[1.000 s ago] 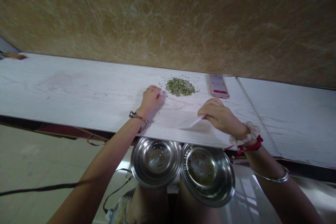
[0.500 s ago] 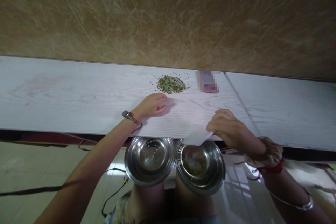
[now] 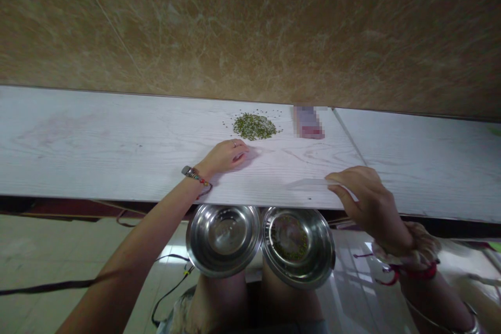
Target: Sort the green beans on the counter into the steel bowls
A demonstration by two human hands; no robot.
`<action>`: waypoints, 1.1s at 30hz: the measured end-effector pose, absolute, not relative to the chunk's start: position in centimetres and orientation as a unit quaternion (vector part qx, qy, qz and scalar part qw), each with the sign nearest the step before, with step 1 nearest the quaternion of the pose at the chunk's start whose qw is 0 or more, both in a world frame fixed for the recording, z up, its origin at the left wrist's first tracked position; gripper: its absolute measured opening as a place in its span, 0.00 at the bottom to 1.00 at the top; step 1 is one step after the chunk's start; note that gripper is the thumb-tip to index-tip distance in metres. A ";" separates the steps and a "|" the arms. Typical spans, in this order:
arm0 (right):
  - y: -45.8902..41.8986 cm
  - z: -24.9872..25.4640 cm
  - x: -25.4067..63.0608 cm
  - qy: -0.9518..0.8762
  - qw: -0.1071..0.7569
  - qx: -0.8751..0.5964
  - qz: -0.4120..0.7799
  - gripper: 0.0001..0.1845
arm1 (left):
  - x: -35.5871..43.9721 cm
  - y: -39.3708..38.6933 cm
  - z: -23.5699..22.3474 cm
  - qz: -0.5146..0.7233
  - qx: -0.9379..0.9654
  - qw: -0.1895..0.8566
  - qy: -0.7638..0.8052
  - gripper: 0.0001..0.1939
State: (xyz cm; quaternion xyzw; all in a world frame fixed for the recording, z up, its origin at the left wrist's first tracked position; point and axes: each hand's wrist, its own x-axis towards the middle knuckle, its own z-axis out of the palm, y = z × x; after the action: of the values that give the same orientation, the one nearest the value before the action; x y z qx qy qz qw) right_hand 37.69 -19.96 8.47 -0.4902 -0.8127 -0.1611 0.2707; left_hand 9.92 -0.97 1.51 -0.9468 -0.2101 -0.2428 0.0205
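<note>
My left hand (image 3: 227, 155) lies on the white table just in front of a pile of small green beans (image 3: 255, 126), its fingers loosely curled in and the fingertips partly hidden. Nothing shows in it. Over the front part of the table, my right hand (image 3: 362, 195) pinches a thin, flat, whitish piece (image 3: 307, 183) between thumb and fingers, seen almost edge-on and pointing left. Below the table edge, two steel bowls rest on my legs. Green beans lie in the bottom of the right bowl (image 3: 329, 253); the left bowl (image 3: 195, 250) shows only shiny metal.
The white wood-grain table (image 3: 117, 146) runs along a brown marbled wall (image 3: 250, 31). A blurred-out flat object (image 3: 309, 122) lies right of the beans. One small dark speck sits near the front edge. A black cable (image 3: 168, 276) hangs at the lower left.
My right hand has moved right and a little back from the right bowl, carrying the flat piece from above the bowl's rim to above the table. The left hand has stayed put.
</note>
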 end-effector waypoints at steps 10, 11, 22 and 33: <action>-23.3 8.0 36.9 -0.788 0.280 -0.506 -0.209 0.04 | 10.0 -0.5 1.0 -0.210 -0.947 0.018 -0.241 0.10; -23.5 8.1 36.6 -0.791 0.280 -0.504 -0.203 0.04 | 10.0 -0.5 1.1 -0.208 -0.948 0.013 -0.242 0.10; -19.7 8.5 36.6 -0.789 0.295 -0.500 -0.201 0.06 | 9.6 -0.1 1.5 -0.263 -0.877 -0.032 -0.401 0.13; -6.5 6.5 35.8 -0.754 0.344 -0.521 -0.205 0.13 | 8.6 0.6 1.0 -0.259 -0.746 -0.034 -0.613 0.17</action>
State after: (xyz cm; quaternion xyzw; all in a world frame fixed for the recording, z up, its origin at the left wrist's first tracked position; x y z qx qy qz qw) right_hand 35.78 -6.50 6.51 -0.5208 -0.7538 -0.2053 0.3440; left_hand 8.62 0.57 0.97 -0.7459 -0.6128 -0.2587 -0.0338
